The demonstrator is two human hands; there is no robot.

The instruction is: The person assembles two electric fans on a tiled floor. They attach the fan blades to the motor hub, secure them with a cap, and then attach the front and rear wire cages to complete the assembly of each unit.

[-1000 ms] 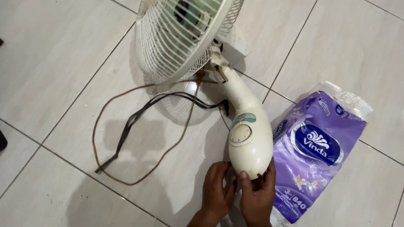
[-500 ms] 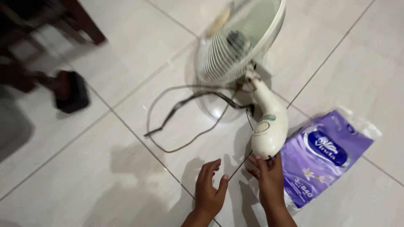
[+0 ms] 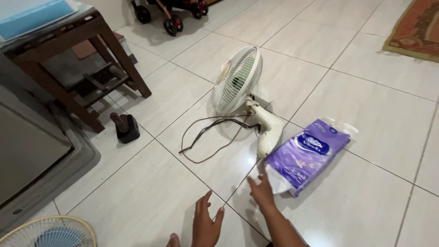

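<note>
Item logged from the head view: one small white fan (image 3: 249, 98), lying on the pale tiled floor (image 3: 375, 110) at centre frame, grille (image 3: 238, 78) tipped toward upper left, cream neck and base end (image 3: 267, 132) pointing down toward me. Against the picture a second back, where both my hands were wrapped round the base end, and half a second back, where only the right fingertips touched it, I noted both hands now off the fan and apart from it; the view had also pulled back and up, taking in far more of the room. Left hand (image 3: 204, 224), lower centre: fingers spread, palm toward the floor, holding nothing. Right hand (image 3: 262, 191), just beside the near end of the purple tissue pack (image 3: 305, 154): fingers loosely open, gripping nothing; whether they touched the wrapper I could not tell. I judged the hold on the fan released and the fan left resting by itself. Accessories: dark cord and brown wire (image 3: 208, 137) looped on the tiles left of the neck. Surroundings: wooden table (image 3: 91, 55) upper left, small dark object (image 3: 125, 127) by its leg, a second fan grille (image 3: 50, 232) lower left corner, patterned rug (image 3: 414, 29) upper right, wheeled frame (image 3: 171, 13) at top.
</note>
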